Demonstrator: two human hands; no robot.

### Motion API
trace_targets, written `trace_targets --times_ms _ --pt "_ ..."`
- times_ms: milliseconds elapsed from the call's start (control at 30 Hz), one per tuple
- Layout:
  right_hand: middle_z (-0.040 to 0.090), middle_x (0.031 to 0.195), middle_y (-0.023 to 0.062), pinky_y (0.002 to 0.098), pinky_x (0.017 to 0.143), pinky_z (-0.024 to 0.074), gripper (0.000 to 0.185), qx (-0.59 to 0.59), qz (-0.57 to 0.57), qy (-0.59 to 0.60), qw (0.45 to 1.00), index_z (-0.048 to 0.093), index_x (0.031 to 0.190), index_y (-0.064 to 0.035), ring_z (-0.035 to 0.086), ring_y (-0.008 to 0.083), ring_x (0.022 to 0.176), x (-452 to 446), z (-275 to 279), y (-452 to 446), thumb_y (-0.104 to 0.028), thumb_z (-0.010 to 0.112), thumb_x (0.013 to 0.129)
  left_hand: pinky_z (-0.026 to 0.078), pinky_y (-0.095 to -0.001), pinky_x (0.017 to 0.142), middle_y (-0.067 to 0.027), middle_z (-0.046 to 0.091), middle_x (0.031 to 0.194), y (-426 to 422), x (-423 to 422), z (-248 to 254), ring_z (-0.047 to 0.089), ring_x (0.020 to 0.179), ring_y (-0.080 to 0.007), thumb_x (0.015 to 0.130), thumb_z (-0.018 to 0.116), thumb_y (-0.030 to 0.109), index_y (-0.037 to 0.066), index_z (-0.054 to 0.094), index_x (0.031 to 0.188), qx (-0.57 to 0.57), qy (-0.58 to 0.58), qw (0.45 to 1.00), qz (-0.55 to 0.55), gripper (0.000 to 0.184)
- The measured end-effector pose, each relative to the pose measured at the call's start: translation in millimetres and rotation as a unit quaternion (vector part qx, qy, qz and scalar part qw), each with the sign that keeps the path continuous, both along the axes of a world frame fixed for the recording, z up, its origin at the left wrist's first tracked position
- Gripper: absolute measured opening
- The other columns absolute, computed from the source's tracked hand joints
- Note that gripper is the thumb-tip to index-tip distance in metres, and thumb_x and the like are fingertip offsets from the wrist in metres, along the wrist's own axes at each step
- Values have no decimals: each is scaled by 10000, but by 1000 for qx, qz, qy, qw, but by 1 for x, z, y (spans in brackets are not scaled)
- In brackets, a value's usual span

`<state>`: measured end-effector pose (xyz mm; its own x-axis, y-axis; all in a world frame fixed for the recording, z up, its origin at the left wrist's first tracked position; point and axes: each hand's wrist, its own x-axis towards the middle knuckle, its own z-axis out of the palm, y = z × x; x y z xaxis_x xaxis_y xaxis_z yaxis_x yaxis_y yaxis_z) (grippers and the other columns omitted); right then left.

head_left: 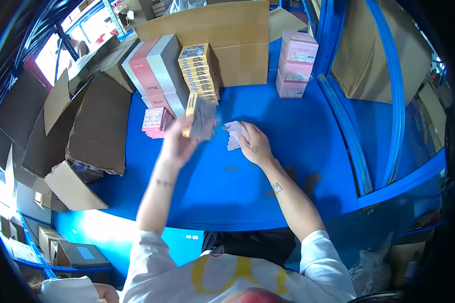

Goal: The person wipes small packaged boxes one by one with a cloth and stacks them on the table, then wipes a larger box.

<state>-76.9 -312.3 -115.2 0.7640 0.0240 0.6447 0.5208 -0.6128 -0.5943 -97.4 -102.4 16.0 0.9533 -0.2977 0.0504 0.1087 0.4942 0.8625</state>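
My left hand (179,139) is closed around a small yellow-edged box (202,118), raised above the blue table and blurred by motion. Just behind it stands a stack of yellow boxes (194,65) with pictures on their tops. My right hand (256,144) rests low over the table, its fingers closed on a crumpled white cloth or tissue (235,134); which of the two I cannot tell. To the left of the held box sits a short pile of small pink boxes (155,121).
Tall pink-and-grey boxes (154,70) stand at the back left, before a cardboard panel (242,45). A stack of pink boxes (296,65) is at the back right, near blue metal posts (394,91). An opened carton (96,126) lies along the left edge.
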Motion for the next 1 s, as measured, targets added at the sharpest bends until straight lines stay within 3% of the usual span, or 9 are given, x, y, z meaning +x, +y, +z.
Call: trace_targets --times_ms 67,100,167,200,267,300,433,600,1000 --pt "678 1107 159 367 736 567 365 -26 25 5 999 585 1228 -35 677 350 879 -3 1 1 -51 635 866 421 -400 961 -219 518 1242 -2 23 51 543 1108 -289 849 659 391 -2 463 1331 191 -72 979 28 653" --pt "684 1097 153 358 721 570 351 -41 37 6 998 596 1214 -40 680 346 868 -4 2 0 -52 637 866 479 -362 870 -195 597 1081 -3 46 67 596 1015 -264 829 689 438 -22 528 1237 290 -142 942 90 636" --pt "685 1073 149 364 721 570 334 -34 38 10 999 602 1194 -44 680 340 854 -7 2 2 -59 640 862 518 -312 716 -137 635 922 -14 84 108 623 755 -169 867 666 361 -54 561 1147 466 -247 833 163 512" --pt "686 1049 144 370 721 570 318 -26 40 13 999 609 1173 -48 679 335 840 -8 2 3 -67 642 858 530 -341 693 -163 655 836 -15 114 126 643 752 -218 831 685 434 -80 580 1081 530 -297 776 168 581" --pt "688 1001 135 382 720 570 285 -13 44 14 999 622 1131 -55 677 324 812 -8 5 4 -82 647 849 541 -365 734 -183 691 866 -31 139 145 667 809 -273 756 734 446 -81 627 1082 663 -281 649 245 629" --pt "688 1001 135 382 720 570 285 -14 41 12 999 622 1131 -55 677 324 812 -7 7 4 -82 647 849 541 -365 734 -183 691 866 -35 150 149 667 809 -273 756 734 446 -81 627 1082 661 -284 650 245 629" --pt "688 997 136 380 704 570 295 -24 47 40 998 626 1127 -64 680 317 803 -11 12 1 -90 653 835 540 -392 858 -162 721 1057 -42 193 145 682 994 -300 707 713 456 9 724 1074 783 -270 526 193 579" --pt "688 992 137 383 692 569 302 -35 55 16 998 627 1123 -74 681 309 804 -6 7 0 -96 656 823 531 -367 832 -92 729 1060 -38 228 127 673 932 -295 677 781 414 84 696 1170 780 -276 537 166 599" --pt "689 1041 118 381 753 571 346 -52 61 57 995 621 1165 -77 683 286 843 -5 2 0 -98 674 824 535 -357 819 -120 719 1081 -33 243 117 672 947 -287 667 787 377 61 686 1172 782 -287 529 161 604"
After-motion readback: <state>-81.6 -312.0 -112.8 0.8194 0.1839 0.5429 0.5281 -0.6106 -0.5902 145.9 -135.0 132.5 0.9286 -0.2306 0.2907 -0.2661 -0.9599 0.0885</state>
